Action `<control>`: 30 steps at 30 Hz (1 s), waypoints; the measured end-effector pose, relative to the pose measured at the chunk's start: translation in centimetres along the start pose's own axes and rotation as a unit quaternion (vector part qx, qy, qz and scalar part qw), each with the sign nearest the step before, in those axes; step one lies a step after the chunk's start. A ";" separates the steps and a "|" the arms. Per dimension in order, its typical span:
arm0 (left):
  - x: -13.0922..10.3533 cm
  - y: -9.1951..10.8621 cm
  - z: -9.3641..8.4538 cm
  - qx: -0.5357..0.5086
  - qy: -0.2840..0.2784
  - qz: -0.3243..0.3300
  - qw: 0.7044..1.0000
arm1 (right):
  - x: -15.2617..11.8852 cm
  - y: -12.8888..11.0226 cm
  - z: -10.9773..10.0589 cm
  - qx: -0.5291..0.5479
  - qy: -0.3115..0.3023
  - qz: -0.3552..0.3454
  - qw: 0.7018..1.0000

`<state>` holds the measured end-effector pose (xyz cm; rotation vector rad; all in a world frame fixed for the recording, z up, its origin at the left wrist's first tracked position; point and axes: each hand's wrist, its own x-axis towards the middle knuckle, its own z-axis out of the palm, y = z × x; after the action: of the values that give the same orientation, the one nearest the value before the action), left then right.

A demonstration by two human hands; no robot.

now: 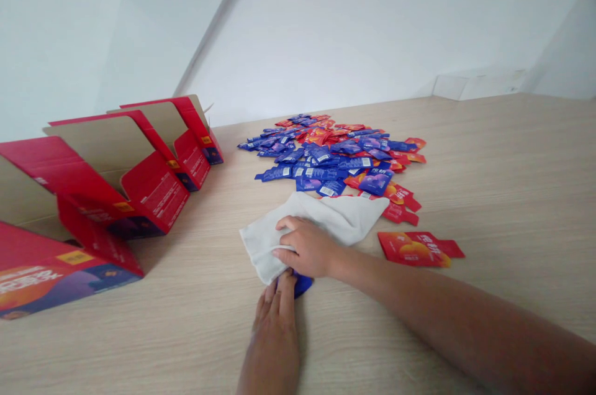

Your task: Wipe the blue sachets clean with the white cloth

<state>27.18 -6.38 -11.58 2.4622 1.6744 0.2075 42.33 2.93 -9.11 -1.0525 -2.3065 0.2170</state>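
Note:
A white cloth (335,215) lies spread on the table, and my right hand (310,248) rests on it with bent fingers gripping its near part. Just below, my left hand (278,305) has its fingertips at the cloth's near edge, holding a blue sachet (302,285) that is mostly covered by my hands and the cloth. To the right lies a single red sachet (416,249) with orange fruit printed on it. Behind the cloth spreads a loose heap of blue sachets (319,171) and red sachets (321,134), partly overlapped by the cloth's far edge.
Three open red cardboard boxes (153,193) stand in a row on the left, flaps raised. The light wooden table (503,184) meets a white wall (372,22) at the back. A low white piece (479,84) stands against the wall at the far right.

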 end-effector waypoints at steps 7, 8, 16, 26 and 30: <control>0.0 0.2 -0.3 0.016 -0.024 0.011 1.000 | -0.1 0.1 0.1 -0.007 -0.011 -0.005 1.000; 0.1 0.2 -0.3 0.017 -0.031 0.012 0.999 | 0.0 0.1 0.1 -0.007 -0.010 -0.004 1.000; 0.1 0.0 0.2 0.008 -0.008 0.013 1.000 | -0.1 -0.1 0.0 0.001 -0.002 0.006 1.000; 0.1 -0.3 0.5 -0.011 0.013 0.020 1.000 | -0.1 -0.1 0.1 0.002 0.006 0.002 1.000; 0.0 -0.3 0.5 -0.023 0.042 0.025 0.999 | -0.2 0.0 0.2 -0.001 0.009 0.006 1.000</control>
<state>27.03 -6.27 -12.09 2.4959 1.6226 0.3575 42.30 2.81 -9.31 -1.0664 -2.2856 0.2102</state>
